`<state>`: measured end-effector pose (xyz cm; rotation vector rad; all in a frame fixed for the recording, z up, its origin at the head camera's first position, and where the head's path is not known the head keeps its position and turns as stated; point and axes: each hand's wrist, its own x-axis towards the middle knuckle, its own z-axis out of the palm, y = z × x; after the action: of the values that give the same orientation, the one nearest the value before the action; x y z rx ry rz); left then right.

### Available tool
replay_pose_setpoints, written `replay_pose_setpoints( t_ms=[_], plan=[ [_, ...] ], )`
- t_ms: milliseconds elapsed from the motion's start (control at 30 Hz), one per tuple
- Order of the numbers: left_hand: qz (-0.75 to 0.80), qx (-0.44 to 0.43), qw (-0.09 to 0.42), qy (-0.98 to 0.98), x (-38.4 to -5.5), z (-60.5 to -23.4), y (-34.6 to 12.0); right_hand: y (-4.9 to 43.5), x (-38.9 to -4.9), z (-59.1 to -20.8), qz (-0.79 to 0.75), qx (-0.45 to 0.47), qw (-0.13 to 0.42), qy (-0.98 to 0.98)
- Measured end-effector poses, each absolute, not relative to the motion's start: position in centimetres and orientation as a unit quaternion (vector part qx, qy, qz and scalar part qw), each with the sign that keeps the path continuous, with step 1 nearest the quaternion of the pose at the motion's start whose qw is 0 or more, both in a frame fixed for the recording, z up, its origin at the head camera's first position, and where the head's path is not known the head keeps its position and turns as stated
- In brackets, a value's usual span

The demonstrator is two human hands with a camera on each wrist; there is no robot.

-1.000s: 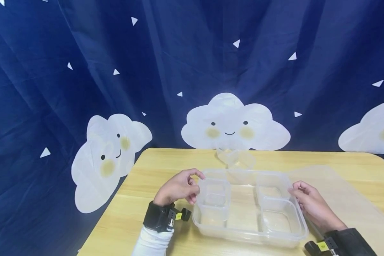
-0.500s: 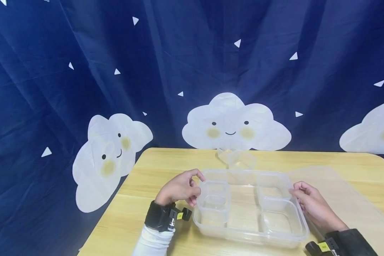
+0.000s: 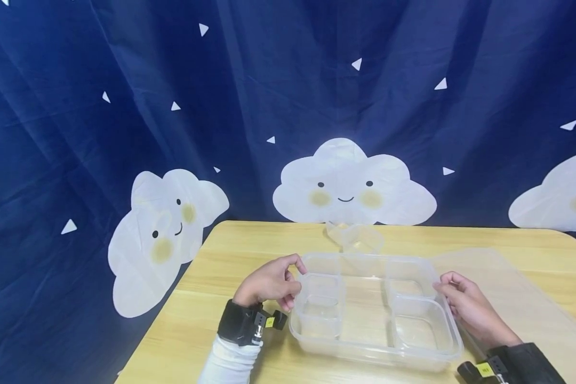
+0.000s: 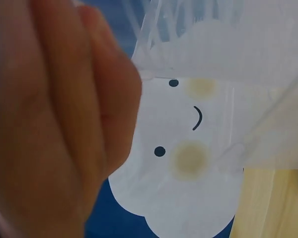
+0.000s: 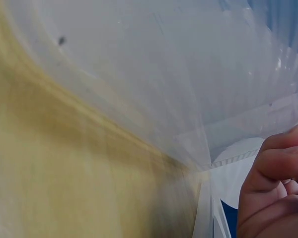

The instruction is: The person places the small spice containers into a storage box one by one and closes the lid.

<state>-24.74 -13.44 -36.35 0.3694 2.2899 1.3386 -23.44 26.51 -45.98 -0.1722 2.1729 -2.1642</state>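
A large clear box [image 3: 360, 353] sits on the wooden table [image 3: 249, 240] between the person's 2 hands. The left hand [image 3: 271, 280] is at the left side of it, with the index finger and thumb pinching the rim of a small clear tray [image 3: 321, 304] — this tray is inside the left part of the large box. See-through outlines overlap there, so whether it rests on the bottom cannot be told. The right hand [image 3: 465, 304] pinches the right rim of the large box between thumb and bent fingers; the right wrist view shows those fingers curled beside the plastic wall.

In the right part of the large box stand 2 more compartments: a front compartment [image 3: 417, 330] and a rear compartment [image 3: 408, 278], next to each other. The middle strip between left and right shows the wood grain through its bottom.

Small clear cups [image 3: 362, 240] lie just behind the large box. A flat translucent sheet [image 3: 504, 282] lies on the table at the right, partly under the right hand. Black bands circle both wrists, and a white sleeve [image 3: 230, 362] covers the left forearm. Behind everything hangs a blue curtain [image 3: 249, 80] — printed with white clouds and triangles.
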Motion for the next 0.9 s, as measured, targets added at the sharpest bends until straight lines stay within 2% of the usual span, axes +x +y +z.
replay_pose_setpoints(
  t_ms=[900],
  plan=[
    [0.427,0.123,0.230,0.866,-24.97,-36.91,-13.19,26.40,-23.52,-45.76,-0.703,-0.045,0.037,0.709]
  ],
)
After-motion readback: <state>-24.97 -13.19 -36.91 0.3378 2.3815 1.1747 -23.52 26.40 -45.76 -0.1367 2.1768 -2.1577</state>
